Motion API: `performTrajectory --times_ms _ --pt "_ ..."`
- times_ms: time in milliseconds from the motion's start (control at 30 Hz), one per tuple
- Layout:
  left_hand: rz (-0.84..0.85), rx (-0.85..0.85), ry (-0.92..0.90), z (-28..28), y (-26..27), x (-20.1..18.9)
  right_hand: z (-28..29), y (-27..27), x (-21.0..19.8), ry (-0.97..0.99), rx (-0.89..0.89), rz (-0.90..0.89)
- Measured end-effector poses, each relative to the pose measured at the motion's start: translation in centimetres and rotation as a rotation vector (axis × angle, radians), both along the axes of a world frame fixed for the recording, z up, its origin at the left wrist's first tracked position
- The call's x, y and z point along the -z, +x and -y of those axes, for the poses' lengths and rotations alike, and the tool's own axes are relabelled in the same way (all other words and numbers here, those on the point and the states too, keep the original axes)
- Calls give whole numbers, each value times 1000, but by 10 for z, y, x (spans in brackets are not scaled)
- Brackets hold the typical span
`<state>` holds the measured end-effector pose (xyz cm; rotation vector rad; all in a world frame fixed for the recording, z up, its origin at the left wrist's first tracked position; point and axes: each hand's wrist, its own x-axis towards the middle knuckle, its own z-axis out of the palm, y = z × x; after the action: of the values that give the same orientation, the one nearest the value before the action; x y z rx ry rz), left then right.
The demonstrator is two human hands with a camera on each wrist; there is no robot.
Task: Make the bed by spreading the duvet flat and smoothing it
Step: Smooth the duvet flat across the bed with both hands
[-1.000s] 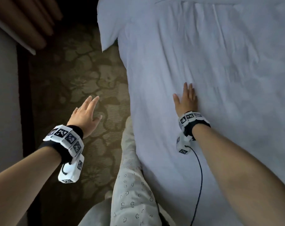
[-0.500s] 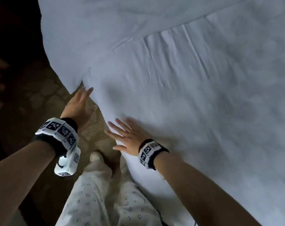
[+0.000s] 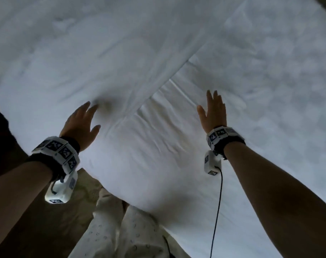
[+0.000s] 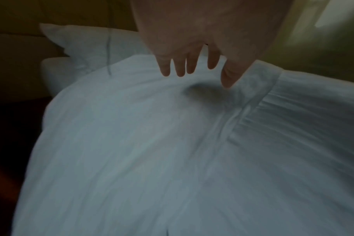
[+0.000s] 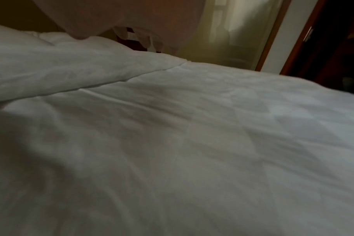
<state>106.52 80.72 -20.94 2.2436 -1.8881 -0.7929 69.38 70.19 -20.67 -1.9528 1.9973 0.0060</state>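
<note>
A white duvet (image 3: 251,75) covers the bed and fills most of the head view. A folded-over flap (image 3: 84,58) lies across its upper left, its edge running diagonally down toward my left hand. My left hand (image 3: 82,121) hovers open with fingers spread just over the flap (image 4: 131,127), its fingertips (image 4: 180,70) close above a dent in the cloth. My right hand (image 3: 213,110) is open and flat, fingers straight, low over the wrinkled duvet (image 5: 192,143) to the right of the flap's edge. Neither hand holds cloth.
My legs in patterned white trousers (image 3: 121,233) stand at the bed's near corner on brownish carpet (image 3: 46,220). A black cable (image 3: 217,211) hangs from the right wrist camera. A pillow (image 4: 87,46) lies at the head of the bed; a doorway (image 5: 323,36) is beyond the bed.
Both hands moved up onto the bed: the left from beside the bed's edge to over the folded flap, the right from the bed's edge rightward onto the duvet. The head view swung over the bed.
</note>
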Motion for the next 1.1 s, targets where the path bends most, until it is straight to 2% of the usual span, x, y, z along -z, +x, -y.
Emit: performTrajectory --times_ms 200,333,467,567,633,767,833,900,967,1000,1033,1067,1100 --pt "51 -12 -83 84 -19 19 69 -33 7 8 56 -34" --pt "73 5 -76 127 -35 42 129 -52 32 38 51 -40" --pt "128 -49 -28 141 -45 66 187 -56 65 66 65 -69" --pt "161 -58 -31 138 -48 78 198 -26 94 141 62 -149" --pt "192 -48 -38 136 -45 83 173 19 106 193 -166 -151" --pt "229 11 -33 136 -37 83 70 105 99 131 -910 99" --pt "221 33 -36 140 -35 79 20 122 83 283 -1182 51" --pt "222 55 -65 145 -33 76 4 118 70 354 -1318 45" --pt "224 61 -93 151 -33 75 25 102 72 302 -1286 162" --pt "224 57 -100 152 -33 74 43 91 71 236 -1160 239" --pt "226 52 -101 152 -34 73 65 77 73 149 -965 268" --pt "226 44 -101 152 -35 72 91 60 76 97 -748 207" --pt "224 39 -107 150 -36 72 114 42 76 126 -548 79"
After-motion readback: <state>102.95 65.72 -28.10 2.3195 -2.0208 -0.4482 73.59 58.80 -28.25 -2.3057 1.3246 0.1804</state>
